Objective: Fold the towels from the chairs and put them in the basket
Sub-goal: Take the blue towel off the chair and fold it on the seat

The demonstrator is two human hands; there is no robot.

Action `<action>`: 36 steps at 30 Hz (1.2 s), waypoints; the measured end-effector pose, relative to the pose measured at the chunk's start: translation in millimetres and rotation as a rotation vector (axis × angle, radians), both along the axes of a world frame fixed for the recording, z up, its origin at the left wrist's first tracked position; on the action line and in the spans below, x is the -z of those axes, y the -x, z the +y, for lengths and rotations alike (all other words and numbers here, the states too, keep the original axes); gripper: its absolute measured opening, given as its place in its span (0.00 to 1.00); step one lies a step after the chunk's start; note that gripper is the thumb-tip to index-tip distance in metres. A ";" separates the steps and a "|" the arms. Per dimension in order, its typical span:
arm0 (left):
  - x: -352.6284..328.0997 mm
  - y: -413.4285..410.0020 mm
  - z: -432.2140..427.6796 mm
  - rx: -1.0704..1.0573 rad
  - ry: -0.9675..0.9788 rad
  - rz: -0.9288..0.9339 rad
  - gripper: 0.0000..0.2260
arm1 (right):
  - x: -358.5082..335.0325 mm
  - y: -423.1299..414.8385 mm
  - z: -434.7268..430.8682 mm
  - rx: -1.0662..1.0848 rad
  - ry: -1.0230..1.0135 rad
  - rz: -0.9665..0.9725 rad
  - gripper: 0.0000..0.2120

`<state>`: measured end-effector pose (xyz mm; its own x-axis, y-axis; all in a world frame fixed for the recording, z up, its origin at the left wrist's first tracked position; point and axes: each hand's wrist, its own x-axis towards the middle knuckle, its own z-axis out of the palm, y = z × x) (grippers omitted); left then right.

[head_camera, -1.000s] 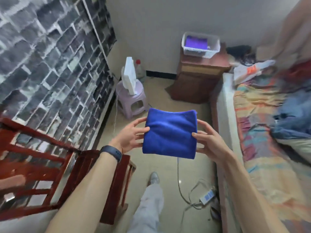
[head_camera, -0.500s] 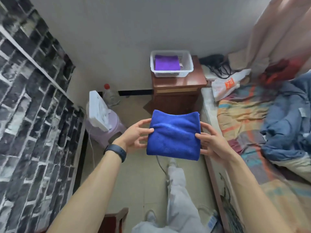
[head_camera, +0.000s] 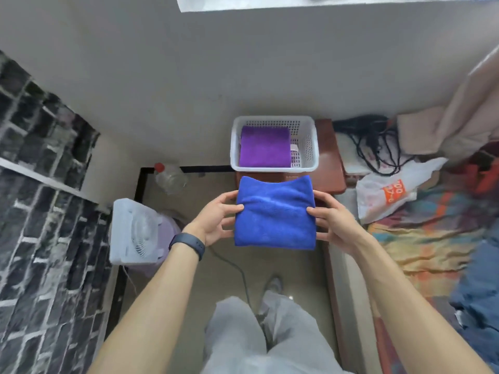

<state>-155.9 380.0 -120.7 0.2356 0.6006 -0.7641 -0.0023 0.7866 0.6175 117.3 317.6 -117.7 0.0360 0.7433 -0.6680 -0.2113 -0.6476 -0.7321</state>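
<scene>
Holding the folded blue towel [head_camera: 275,211] level between both hands, I have it in the air just short of the white basket [head_camera: 314,147], its far edge overlapping the near rim in this view. The left hand [head_camera: 216,220] pinches the left edge, thumb on top and fingers curled beneath; the right hand [head_camera: 333,221] does the same on the right edge, so the fold holds square and cannot spring open on the way in. The basket sits on a wooden nightstand [head_camera: 330,163] against the wall; a folded purple towel [head_camera: 264,147] already lies in its left part. I judge the blue one goes on top of it, though how much room is left beside it I cannot tell well. I see no obstacle between towel and basket; a fan [head_camera: 135,233] and a bottle [head_camera: 170,176] are off to the left, and the bed [head_camera: 432,238] with a plastic bag [head_camera: 391,190] is close on the right.
</scene>
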 end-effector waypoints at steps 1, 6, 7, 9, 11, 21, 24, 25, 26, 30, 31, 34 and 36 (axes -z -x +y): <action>1.6 -6.8 18.3 -0.012 0.005 0.008 0.18 | 1.2 -6.3 20.3 0.001 0.004 -0.005 0.21; 18.9 -35.3 108.6 -0.039 -0.014 0.081 0.18 | 21.2 -26.5 113.2 0.008 0.031 -0.035 0.20; 23.8 -40.0 126.2 -0.047 -0.020 0.102 0.18 | 28.1 -28.2 130.5 0.017 0.042 -0.042 0.20; 33.8 -49.0 160.8 -0.064 -0.032 0.132 0.19 | 42.3 -30.9 165.1 0.042 0.063 -0.054 0.20; 45.3 -56.5 195.1 -0.066 -0.034 0.149 0.19 | 55.9 -32.5 200.0 0.064 0.084 -0.062 0.20; 126.1 -67.9 302.7 0.048 -0.028 0.350 0.19 | 127.3 -30.7 309.8 0.029 0.269 -0.121 0.22; 142.1 -68.7 307.3 0.239 -0.130 0.593 0.20 | 145.4 -28.8 314.1 0.009 0.301 -0.183 0.23; 143.8 -70.1 305.5 0.256 -0.155 0.642 0.20 | 150.0 -28.1 314.6 0.014 0.304 -0.197 0.22; 145.0 -72.1 302.8 0.271 -0.181 0.675 0.20 | 152.9 -27.2 315.1 0.019 0.301 -0.207 0.21; 142.0 -81.9 285.2 0.438 -0.379 1.002 0.23 | 158.0 -20.0 310.7 0.017 0.201 -0.424 0.23; 141.4 -83.9 279.9 0.511 -0.512 1.099 0.25 | 157.2 -16.1 307.1 0.016 0.147 -0.564 0.23; 149.1 -88.5 273.7 0.687 -0.947 1.187 0.25 | 155.9 2.4 294.7 -0.106 -0.169 -1.001 0.22; 161.6 -87.6 274.7 0.851 -1.039 1.166 0.25 | 166.1 13.2 290.4 -0.337 -0.341 -1.152 0.23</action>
<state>-68.3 654.7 -282.3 0.3743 0.9120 -0.1679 0.9191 -0.3408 0.1977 104.1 608.0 -283.8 0.2460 0.9582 -0.1463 0.8035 -0.2860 -0.5221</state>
